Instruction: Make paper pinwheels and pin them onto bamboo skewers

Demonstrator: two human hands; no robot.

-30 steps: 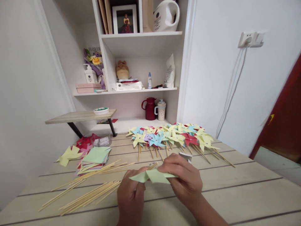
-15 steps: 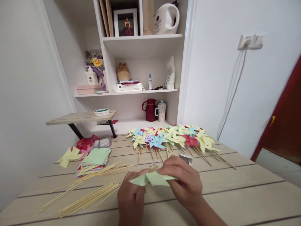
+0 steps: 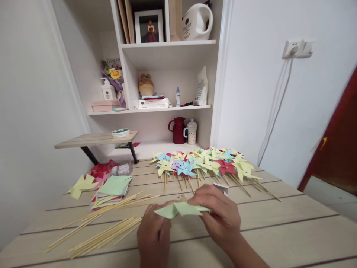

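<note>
Basically, the L hand point(image 3: 154, 233) & R hand point(image 3: 219, 213) both had fingers clasped on the green paper point(image 3: 187, 209), long axis side-to-side btwn 'em, neither clearly nearer.

The far side of the room is taken up by a white shelf unit point(image 3: 167, 45), flanked by plain pale walls point(image 3: 251, 82). On its upper level a framed picture point(image 3: 148, 26) and a white jug point(image 3: 191, 28) are displayed; on the middle one, a plush toy point(image 3: 146, 86) is seated. Below, a dark red jug point(image 3: 178, 133) and a lidded cup point(image 3: 192, 134) are placed side by side. The bench point(image 3: 279, 230) is surfaced with pale planks divided by dark lines, and at the left a small stand point(image 3: 83, 141) is supported on black legs. A socket point(image 3: 291, 49) is mounted on the right-hand wall, with a cable point(image 3: 275, 111) plugged in. Beyond, a reddish-brown door point(image 3: 341, 137) and light floor point(image 3: 330, 191) are partly shown.
</note>
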